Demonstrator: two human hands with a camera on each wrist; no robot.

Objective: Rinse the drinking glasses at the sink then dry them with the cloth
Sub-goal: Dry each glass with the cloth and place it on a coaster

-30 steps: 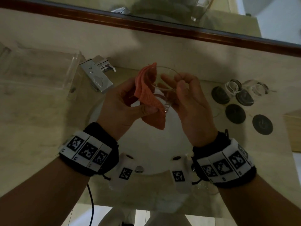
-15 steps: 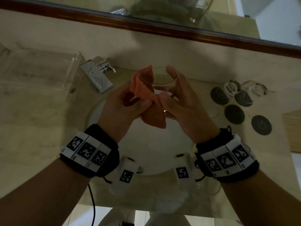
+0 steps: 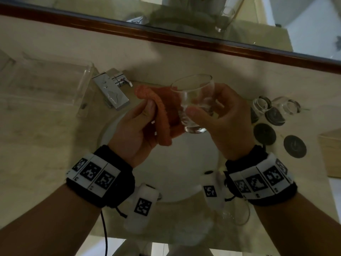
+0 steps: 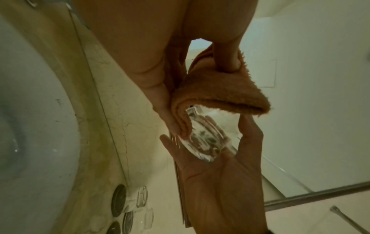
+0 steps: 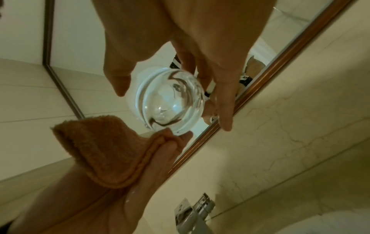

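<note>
Orange terry cloth is bunched in my left hand, pinched between thumb and fingers, and it lies against the left side of the drinking glass that my right hand holds above the sink basin. The glass sits between the two hands, its long axis tilted: mouth up and away from me toward the mirror, thick base down toward my wrists. The right thumb crosses the near wall and the fingers wrap the far side, so the right hand carries it while the left, just beside it, does the wiping. I judge the next stroke depends on that open mouth facing away from the cloth; to dry the inside, the cloth must go up over the rim. From the left wrist view the cloth edge touches the glass near its base; whether it reaches further round I cannot tell. The far wall of the glass is hidden by fingers, and any remaining water is too faint to see. More glasses and dark round coasters lie on the tabletop to the right, blurred, their count unclear.
</note>
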